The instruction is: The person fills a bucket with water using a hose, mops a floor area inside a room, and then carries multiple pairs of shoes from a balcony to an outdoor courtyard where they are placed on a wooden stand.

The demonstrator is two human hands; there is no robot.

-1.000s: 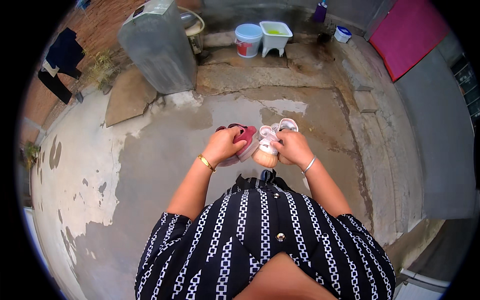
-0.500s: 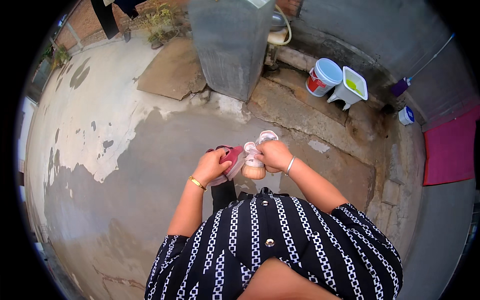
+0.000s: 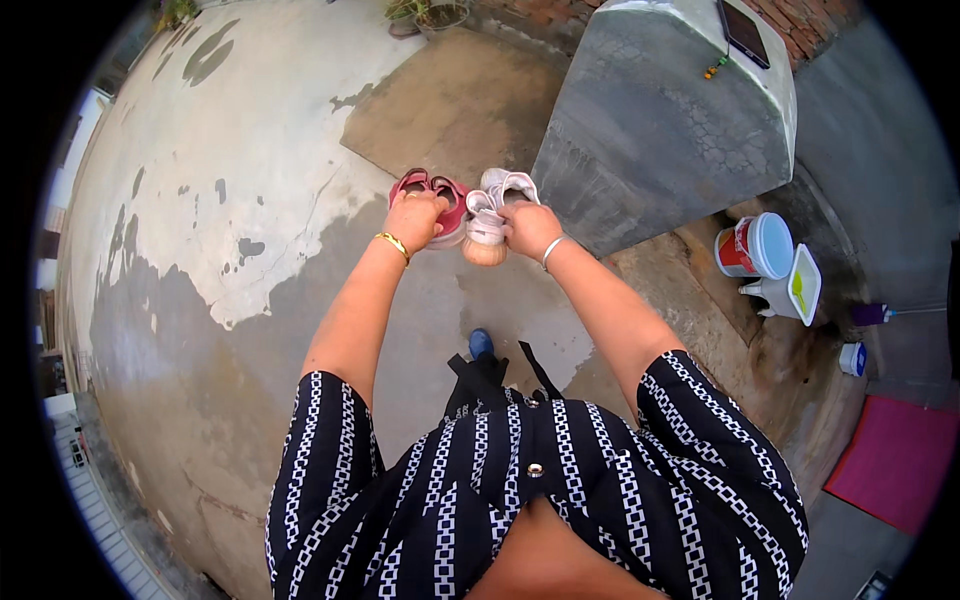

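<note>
Item: two pairs of small children's sandals, carried at chest height over a concrete yard floor (image 3: 250, 200). The left hand (image 3: 415, 218) has its fingers clamped on the red pair of sandals (image 3: 440, 200), straps upward; a gold bangle (image 3: 393, 243) sits at that wrist. The right hand (image 3: 530, 228) has its fingers clamped on the pale pink pair of sandals (image 3: 497, 205), one tan sole turned downward toward the camera; a silver bangle (image 3: 552, 250) circles that wrist. The two pairs touch or nearly touch between the hands, well above the ground. Surroundings: a large grey concrete block (image 3: 670, 120) just beyond the hands, a dark flat device (image 3: 745, 32) lying on its top; to the right, a white bucket with a red band (image 3: 755, 247) beside a white square tub holding yellow-green liquid (image 3: 795, 287); a small white pot (image 3: 853, 358) near them; a pink mat (image 3: 900, 462) at the lower right; a blue shoe toe (image 3: 482, 343) visible below the arms. Progress, as judged: both pairs are gathered and lifted clear of the floor; neither has been set down anywhere, and no washing or placing is evident, so the carrying stage appears under way with the putting-down still to do.
</note>
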